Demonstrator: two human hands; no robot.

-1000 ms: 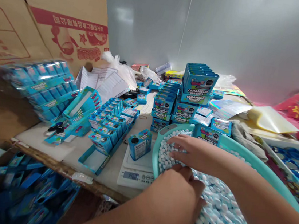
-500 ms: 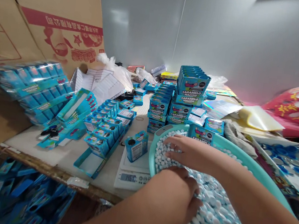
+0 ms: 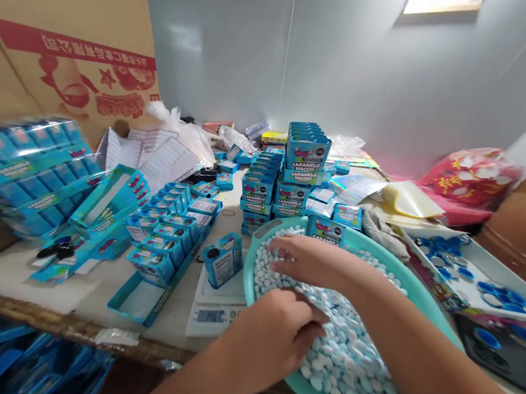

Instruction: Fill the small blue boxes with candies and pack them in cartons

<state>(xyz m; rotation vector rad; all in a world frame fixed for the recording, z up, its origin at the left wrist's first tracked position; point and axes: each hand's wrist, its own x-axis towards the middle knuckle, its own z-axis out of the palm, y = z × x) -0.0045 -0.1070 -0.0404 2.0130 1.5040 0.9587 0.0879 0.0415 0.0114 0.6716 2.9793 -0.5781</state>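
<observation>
A turquoise basin [image 3: 427, 309] full of pale blue and white candies [image 3: 349, 350] stands before me. Over its left part, my right hand [image 3: 308, 258] touches the candies with thumb and fingers apart. Nearer to me, my left hand [image 3: 282, 329] is at the basin's near left side, its fingers curled closed. Whatever they may hold is hidden. Beside the basin, a white digital scale [image 3: 208, 324] carries one upright blue candy box [image 3: 222, 260] with a dark round spot on top. Another blue box [image 3: 325, 230] stands at the basin's far rim.
Blue boxes [image 3: 257, 186] are stacked behind the basin, and several fill a display tray [image 3: 136, 300] to the left. Wrapped packs [image 3: 28, 172] lean against a cardboard carton [image 3: 75, 4]. At right, a white tray [image 3: 469, 285] holds blue caps. More boxes [image 3: 19, 352] lie below the table edge.
The view has swung to the right, so the scene sits further left. Both hands remain at the basin, with only slight shifts. The box still stands on the scale.
</observation>
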